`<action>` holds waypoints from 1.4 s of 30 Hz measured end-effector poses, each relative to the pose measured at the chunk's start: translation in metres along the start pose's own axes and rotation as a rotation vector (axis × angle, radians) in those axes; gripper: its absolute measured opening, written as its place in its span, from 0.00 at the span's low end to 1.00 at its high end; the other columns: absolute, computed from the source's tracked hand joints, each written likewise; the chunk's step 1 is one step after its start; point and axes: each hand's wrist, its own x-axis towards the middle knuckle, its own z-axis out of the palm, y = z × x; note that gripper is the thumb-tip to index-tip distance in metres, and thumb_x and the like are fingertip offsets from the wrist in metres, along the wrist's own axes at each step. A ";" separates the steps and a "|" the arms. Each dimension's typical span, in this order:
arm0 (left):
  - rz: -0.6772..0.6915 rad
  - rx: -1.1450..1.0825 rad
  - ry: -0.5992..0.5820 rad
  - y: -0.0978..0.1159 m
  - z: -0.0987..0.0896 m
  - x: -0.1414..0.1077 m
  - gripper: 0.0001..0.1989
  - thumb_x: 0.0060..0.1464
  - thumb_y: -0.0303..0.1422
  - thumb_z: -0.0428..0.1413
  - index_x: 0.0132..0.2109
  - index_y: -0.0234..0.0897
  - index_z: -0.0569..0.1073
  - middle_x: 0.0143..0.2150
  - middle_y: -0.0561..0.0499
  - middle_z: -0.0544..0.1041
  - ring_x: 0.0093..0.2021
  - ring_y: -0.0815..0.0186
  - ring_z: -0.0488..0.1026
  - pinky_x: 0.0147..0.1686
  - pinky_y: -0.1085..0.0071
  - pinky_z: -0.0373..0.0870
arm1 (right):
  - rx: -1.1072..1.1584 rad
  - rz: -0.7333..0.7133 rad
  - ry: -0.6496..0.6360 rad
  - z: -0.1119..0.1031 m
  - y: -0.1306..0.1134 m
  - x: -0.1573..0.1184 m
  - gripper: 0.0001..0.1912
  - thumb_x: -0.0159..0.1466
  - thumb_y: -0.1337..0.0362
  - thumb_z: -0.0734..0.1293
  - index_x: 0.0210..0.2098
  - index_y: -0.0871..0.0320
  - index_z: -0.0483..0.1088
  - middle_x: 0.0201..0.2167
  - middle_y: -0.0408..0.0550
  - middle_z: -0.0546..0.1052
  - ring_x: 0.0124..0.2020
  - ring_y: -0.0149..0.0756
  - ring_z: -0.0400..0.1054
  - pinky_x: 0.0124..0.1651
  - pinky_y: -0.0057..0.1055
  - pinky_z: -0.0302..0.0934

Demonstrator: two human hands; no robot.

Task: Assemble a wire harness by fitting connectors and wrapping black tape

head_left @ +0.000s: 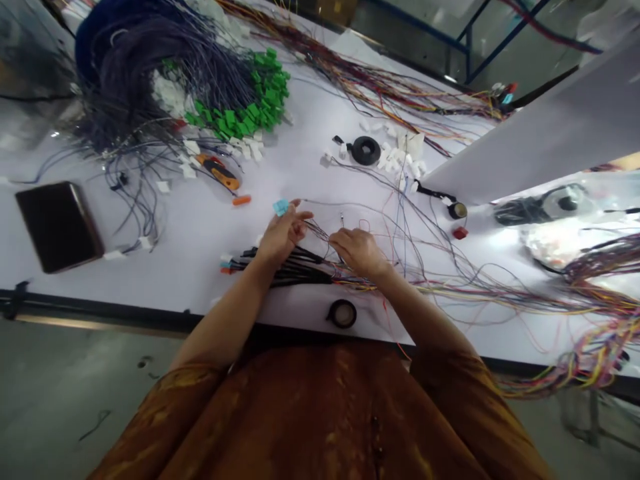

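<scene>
My left hand point(281, 235) is closed around a light blue connector point(281, 207) with thin wires coming from it, over the white tabletop. To its right, my right hand point(357, 250) has its fingers curled together on the same thin wires point(319, 231); the fingertips are partly hidden. Below both hands lies a bundle of black-sleeved cables point(300, 267), with orange and blue connector ends at its left. Colored wires run from the bundle to the right. A roll of black tape point(343, 313) lies near the table's front edge.
A large coil of dark wires with green connectors point(270, 90) lies at back left. Nearby are an orange-handled cutter point(219, 171) and a dark tablet-like object point(59, 227). Another black tape roll point(366, 151) sits among white connectors. Long wire bundles point(360, 77) stretch along the back.
</scene>
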 end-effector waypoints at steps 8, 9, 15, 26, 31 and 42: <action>0.170 0.037 0.059 -0.004 -0.007 -0.005 0.19 0.49 0.29 0.68 0.47 0.42 0.71 0.25 0.59 0.76 0.21 0.76 0.68 0.22 0.79 0.62 | -0.019 0.304 -0.068 -0.019 0.063 -0.015 0.20 0.74 0.54 0.57 0.38 0.57 0.76 0.35 0.52 0.81 0.38 0.40 0.72 0.40 0.32 0.57; 0.187 0.054 0.048 -0.005 -0.008 -0.005 0.19 0.50 0.29 0.68 0.47 0.43 0.71 0.26 0.58 0.77 0.21 0.75 0.68 0.22 0.78 0.62 | -0.059 0.399 -0.063 -0.026 0.081 -0.015 0.21 0.73 0.54 0.57 0.38 0.58 0.76 0.35 0.52 0.80 0.38 0.41 0.72 0.41 0.33 0.58; 0.217 0.125 -0.008 -0.007 -0.009 -0.006 0.16 0.52 0.41 0.68 0.40 0.39 0.72 0.21 0.58 0.72 0.19 0.73 0.67 0.20 0.76 0.61 | -0.226 0.816 0.280 -0.064 0.150 -0.020 0.19 0.67 0.62 0.64 0.54 0.64 0.73 0.54 0.65 0.76 0.53 0.50 0.69 0.56 0.45 0.60; 0.001 0.212 -0.227 0.007 -0.008 -0.015 0.22 0.61 0.52 0.57 0.42 0.36 0.76 0.21 0.58 0.61 0.20 0.73 0.59 0.22 0.75 0.61 | 0.277 0.420 -0.077 0.007 -0.009 0.017 0.15 0.66 0.57 0.66 0.28 0.60 0.76 0.28 0.47 0.76 0.30 0.33 0.64 0.35 0.31 0.52; 0.076 0.230 -0.117 0.004 -0.005 -0.011 0.28 0.64 0.56 0.49 0.37 0.34 0.75 0.21 0.55 0.64 0.20 0.73 0.60 0.21 0.75 0.60 | 0.431 0.484 0.016 0.022 -0.019 0.035 0.08 0.61 0.66 0.66 0.26 0.59 0.71 0.25 0.42 0.71 0.29 0.30 0.62 0.34 0.30 0.51; 0.014 0.088 -0.061 0.008 -0.014 -0.003 0.22 0.63 0.51 0.56 0.38 0.35 0.77 0.22 0.54 0.67 0.18 0.75 0.60 0.19 0.77 0.57 | 1.043 0.403 0.318 0.007 -0.045 0.046 0.08 0.63 0.58 0.66 0.31 0.54 0.69 0.26 0.40 0.73 0.28 0.27 0.66 0.35 0.27 0.64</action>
